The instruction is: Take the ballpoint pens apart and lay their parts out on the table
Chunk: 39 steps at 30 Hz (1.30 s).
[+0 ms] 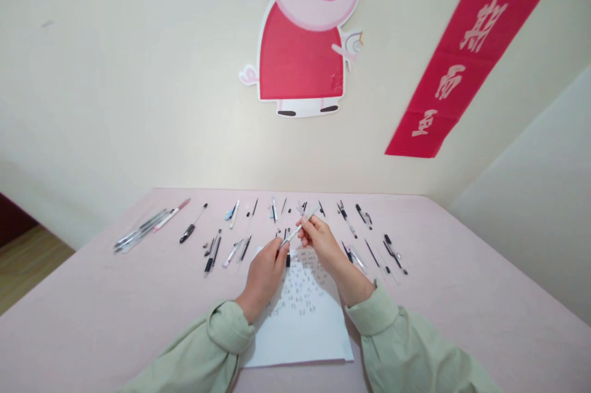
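Observation:
A slim pale pen (294, 233) slants between my two hands above the top of a white sheet of paper (300, 344). My left hand (266, 271) grips its lower left end. Its upper part is pinched in the fingers of my right hand (320, 243). Small dark handwriting covers the upper half of the sheet. A short black piece (288, 260) lies by my left fingertips, partly hidden. Whether the pen is whole or in separate parts, I cannot tell.
Pens and pen parts lie in groups across the pink table (138, 319), including a black pen (187, 233), a bundle of clear pens (142, 231) and a dismantled pen (393, 253). Behind the table's far edge stands a wall with a pig cutout (302, 60) and a red banner (443, 82).

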Available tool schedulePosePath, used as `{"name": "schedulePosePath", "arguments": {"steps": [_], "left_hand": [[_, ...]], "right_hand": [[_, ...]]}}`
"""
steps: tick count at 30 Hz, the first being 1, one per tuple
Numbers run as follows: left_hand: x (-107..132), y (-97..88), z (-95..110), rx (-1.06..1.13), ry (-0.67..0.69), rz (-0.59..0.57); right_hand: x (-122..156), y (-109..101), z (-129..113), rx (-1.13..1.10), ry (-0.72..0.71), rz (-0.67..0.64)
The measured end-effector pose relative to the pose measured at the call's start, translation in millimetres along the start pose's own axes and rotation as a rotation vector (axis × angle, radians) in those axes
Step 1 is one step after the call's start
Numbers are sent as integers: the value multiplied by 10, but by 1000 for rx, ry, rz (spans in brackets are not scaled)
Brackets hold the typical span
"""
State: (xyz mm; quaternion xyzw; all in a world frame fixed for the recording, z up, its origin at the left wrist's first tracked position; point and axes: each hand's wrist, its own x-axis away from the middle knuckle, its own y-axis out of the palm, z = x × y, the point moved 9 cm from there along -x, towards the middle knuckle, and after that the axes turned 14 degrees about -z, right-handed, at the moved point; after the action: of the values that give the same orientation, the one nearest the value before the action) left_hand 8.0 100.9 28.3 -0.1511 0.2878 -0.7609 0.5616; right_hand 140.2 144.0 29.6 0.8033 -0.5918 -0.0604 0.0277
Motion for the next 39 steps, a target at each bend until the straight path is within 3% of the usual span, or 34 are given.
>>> {"name": "schedulePosePath", "arguments": {"steps": [5, 8, 11, 14, 17, 23, 34, 39], "left_hand": [[-36, 70, -21, 243, 3, -45], [-38, 246, -50, 648, -78, -175], [44, 498, 24, 1106, -214, -376], [111, 572, 129, 1278, -245, -444], [93, 495, 96, 1184, -193, -335], [29, 351, -2, 1069, -145, -157], [2, 132, 30, 689, -127, -97], [6, -53, 93, 443, -23, 20]], "right_hand": [[-10, 21, 9, -60, -2, -36], [-36, -21, -7, -105, 0, -51], [-50, -221, -78, -195, -35, 32], [-39, -428, -174, -262, -81, 117], [-34, -473, -245, -277, -114, 120], [-48, -303, -240, -223, -108, 59], [15, 61, -225, 15, -50, -105], [13, -88, -357, 9, -113, -33]]}}
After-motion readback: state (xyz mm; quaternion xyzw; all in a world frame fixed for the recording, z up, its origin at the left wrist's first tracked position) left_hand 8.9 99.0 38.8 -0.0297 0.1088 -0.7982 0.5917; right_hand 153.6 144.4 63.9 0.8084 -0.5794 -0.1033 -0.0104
